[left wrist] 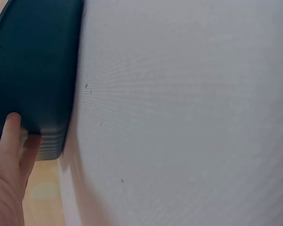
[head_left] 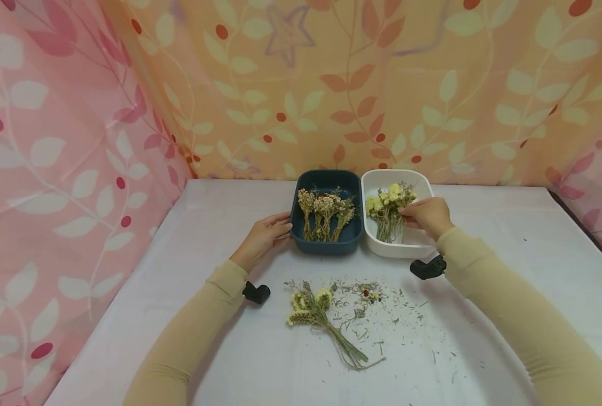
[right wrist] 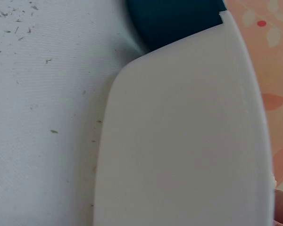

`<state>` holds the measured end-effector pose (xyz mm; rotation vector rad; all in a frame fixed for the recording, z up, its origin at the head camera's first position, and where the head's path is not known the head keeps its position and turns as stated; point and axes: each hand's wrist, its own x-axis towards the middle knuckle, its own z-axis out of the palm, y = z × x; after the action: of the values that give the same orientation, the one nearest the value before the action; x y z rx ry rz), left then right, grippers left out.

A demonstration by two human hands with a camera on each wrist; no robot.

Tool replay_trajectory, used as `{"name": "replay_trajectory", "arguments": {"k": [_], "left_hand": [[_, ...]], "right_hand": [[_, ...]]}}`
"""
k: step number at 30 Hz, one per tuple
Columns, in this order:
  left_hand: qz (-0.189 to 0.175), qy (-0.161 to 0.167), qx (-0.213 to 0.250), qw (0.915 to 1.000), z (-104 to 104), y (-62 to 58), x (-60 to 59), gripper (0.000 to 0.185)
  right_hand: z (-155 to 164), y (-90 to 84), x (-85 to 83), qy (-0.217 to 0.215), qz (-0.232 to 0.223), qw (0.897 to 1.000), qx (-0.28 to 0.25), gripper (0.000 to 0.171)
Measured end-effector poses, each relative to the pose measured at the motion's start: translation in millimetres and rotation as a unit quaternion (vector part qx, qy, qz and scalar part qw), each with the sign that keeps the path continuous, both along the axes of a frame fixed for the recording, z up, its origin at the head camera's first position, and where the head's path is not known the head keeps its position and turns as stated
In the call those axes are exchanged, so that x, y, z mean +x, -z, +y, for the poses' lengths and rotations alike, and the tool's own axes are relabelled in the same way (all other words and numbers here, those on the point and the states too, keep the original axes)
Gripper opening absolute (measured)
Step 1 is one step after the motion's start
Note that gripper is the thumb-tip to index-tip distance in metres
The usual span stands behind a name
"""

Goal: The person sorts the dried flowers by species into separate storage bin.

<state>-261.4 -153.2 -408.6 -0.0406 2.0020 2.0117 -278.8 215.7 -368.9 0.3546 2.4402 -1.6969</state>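
Note:
Straight fingers of my left hand (head_left: pixel 266 237) touch the outer left side of a dark blue plastic basin (head_left: pixel 326 247). The left wrist view shows fingertips (left wrist: pixel 12 123) against the basin wall. Inside it lie several small bunches of pale dried flowers (head_left: pixel 325 206). My right hand (head_left: pixel 428 216) reaches into a white basin (head_left: pixel 402 249) beside it and pinches a bunch of yellow dried flowers (head_left: pixel 393 194) with thumb and forefinger. From the right wrist, the white basin's wall hides most of that hand. Another tied yellow bunch (head_left: pixel 326 321) lies on the table in front.
Loose dried sprigs and crumbled bits (head_left: pixel 367 293) are scattered over the white tablecloth (head_left: pixel 230 361), right of the tied bunch. The two basins stand side by side near a leaf-patterned orange curtain (head_left: pixel 301 113). Pink patterned cloth (head_left: pixel 52 186) hangs at the left.

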Motion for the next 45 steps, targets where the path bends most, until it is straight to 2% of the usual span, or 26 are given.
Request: {"name": "replay_trajectory", "arguments": {"k": [8,12,17,22,25,28,31,34,39,45], "left_hand": [[0.001,-0.002,-0.001,1.0000,0.2,0.6,1.0,0.050],[0.003,0.001,0.006,1.0000,1.1,0.3,0.9,0.050],[0.003,0.001,0.008,1.0000,-0.1,0.4,-0.1,0.051],[-0.002,0.003,0.015,0.9999,-0.8,1.6,-1.2,0.052],[-0.002,0.005,0.013,0.9999,-0.5,1.4,-1.6,0.052],[-0.002,0.004,0.014,0.9999,-0.1,0.6,-2.0,0.052],[-0.007,0.000,0.020,0.9998,0.1,0.3,-2.7,0.052],[-0.011,-0.002,0.023,0.9997,0.1,0.6,-3.4,0.052],[-0.010,-0.002,0.028,0.9996,-0.3,0.9,-2.9,0.052],[-0.005,0.000,0.022,0.9997,-0.1,-0.7,-1.9,0.052]], "right_hand": [[-0.2,12.0,-1.4,-0.008,0.006,0.998,0.054,0.044],[1.4,11.7,-0.1,-0.025,0.015,0.997,0.074,0.043],[0.4,-1.2,7.8,-0.064,0.040,0.989,0.128,0.040],[-13.3,-22.1,31.1,-0.063,0.087,0.983,0.149,0.040],[-26.7,-32.9,51.6,-0.076,0.115,0.982,0.127,0.042],[-41.3,-34.4,72.2,-0.122,0.121,0.981,0.092,0.043],[-54.8,-25.1,90.3,-0.169,0.099,0.980,0.042,0.039],[-65.1,-11.3,104.3,-0.198,0.055,0.979,0.006,0.037],[-74.4,7.7,122.1,-0.227,0.015,0.974,-0.010,0.041],[-84.7,16.1,140.3,-0.256,-0.002,0.966,-0.021,0.040]]}}
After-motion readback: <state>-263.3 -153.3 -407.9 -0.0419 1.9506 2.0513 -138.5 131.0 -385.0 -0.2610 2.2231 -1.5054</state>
